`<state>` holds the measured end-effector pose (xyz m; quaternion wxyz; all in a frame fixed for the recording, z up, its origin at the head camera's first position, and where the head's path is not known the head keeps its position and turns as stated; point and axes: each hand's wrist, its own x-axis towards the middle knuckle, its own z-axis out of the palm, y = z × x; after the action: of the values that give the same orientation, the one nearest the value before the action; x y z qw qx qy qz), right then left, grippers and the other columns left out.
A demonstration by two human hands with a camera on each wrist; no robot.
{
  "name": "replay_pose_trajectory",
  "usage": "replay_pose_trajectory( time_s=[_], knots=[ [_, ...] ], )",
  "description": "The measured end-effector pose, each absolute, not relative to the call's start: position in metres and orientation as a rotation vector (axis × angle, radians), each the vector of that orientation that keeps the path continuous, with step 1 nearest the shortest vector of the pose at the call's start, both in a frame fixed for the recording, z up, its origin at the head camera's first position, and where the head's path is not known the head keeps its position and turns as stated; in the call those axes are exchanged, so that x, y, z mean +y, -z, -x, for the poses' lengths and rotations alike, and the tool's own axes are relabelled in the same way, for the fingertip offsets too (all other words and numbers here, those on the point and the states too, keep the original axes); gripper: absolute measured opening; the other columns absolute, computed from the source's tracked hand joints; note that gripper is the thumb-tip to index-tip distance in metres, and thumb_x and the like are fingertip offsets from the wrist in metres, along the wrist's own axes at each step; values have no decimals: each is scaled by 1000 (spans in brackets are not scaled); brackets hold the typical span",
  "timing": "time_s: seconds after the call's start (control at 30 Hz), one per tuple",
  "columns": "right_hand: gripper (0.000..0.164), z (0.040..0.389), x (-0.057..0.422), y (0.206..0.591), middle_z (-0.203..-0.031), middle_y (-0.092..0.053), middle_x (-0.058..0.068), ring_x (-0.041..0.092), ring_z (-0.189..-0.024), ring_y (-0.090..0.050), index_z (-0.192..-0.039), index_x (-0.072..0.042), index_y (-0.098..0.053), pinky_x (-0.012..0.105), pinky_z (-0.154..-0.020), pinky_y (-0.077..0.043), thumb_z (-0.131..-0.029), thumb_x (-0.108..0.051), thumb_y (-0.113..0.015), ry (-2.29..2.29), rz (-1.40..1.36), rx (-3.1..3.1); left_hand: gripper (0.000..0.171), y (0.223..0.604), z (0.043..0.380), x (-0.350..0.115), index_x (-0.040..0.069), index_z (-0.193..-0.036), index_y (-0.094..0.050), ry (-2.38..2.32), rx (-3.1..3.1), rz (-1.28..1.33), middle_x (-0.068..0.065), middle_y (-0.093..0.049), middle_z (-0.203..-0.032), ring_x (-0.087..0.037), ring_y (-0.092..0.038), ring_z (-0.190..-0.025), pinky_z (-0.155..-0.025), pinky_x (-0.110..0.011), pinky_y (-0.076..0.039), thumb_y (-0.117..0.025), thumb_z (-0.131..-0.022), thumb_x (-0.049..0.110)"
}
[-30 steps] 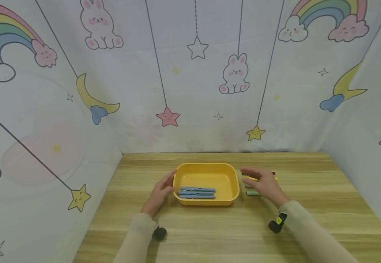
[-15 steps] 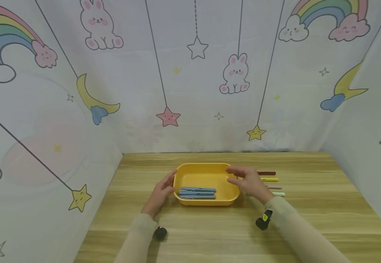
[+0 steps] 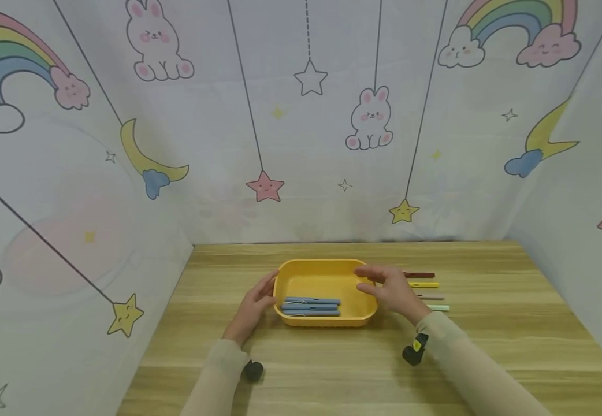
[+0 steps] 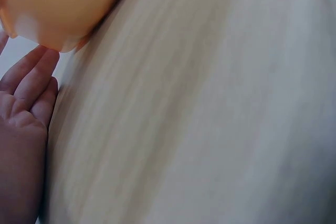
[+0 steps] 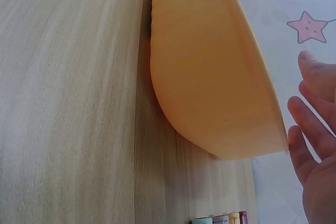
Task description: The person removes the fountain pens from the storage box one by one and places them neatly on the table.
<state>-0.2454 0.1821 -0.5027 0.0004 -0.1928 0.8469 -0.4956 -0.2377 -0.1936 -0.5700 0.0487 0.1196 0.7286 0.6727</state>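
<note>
Left grip uncurled, touching tray | right grip loose at its rim | seemingly steadying it toward far edge of counter!

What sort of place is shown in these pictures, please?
Probably a small screened work booth: cartoon-printed walls stand on three sides of a wood-patterned table bearing a yellow tray and pens.

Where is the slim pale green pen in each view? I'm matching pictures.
Head: the slim pale green pen lies right of lower centre, lowest in the row of pens, partly hidden by the right hand.
Left wrist: not in this picture.
Right wrist: only its end shows, at the bottom edge, leftmost of four.
Shared landmark: the yellow, rounded rectangular tray: lower centre in head, top left in left wrist, upper centre in right wrist.
</note>
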Motion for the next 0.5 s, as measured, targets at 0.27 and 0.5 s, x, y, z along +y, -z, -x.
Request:
replay_pose_trajectory(
  time_s=[0.27, 0.5],
  knots=[
    [40, 244, 180, 500, -132, -73, 11, 34, -127, -66, -132, -6, -72, 54, -106, -52, -94, -15, -79, 1513, 585, 2691, 66, 569, 237, -194, 13, -162, -41, -2055, 2211, -393, -18, -42, -164, -34, -37, -154, -123, -46, -31, -55, -100, -2],
    [42, 248, 173, 502, -135, -71, 13, 34, -128, -65, -135, -1, -70, 50, -107, -52, -96, -14, -77, 1462, 685, 2685, 66, 568, 237, -194, 12, -162, -41, -2046, 2214, -390, -18, -42, -164, -33, -38, -153, -122, -43, -32, -55, -99, -3]
  ],
)
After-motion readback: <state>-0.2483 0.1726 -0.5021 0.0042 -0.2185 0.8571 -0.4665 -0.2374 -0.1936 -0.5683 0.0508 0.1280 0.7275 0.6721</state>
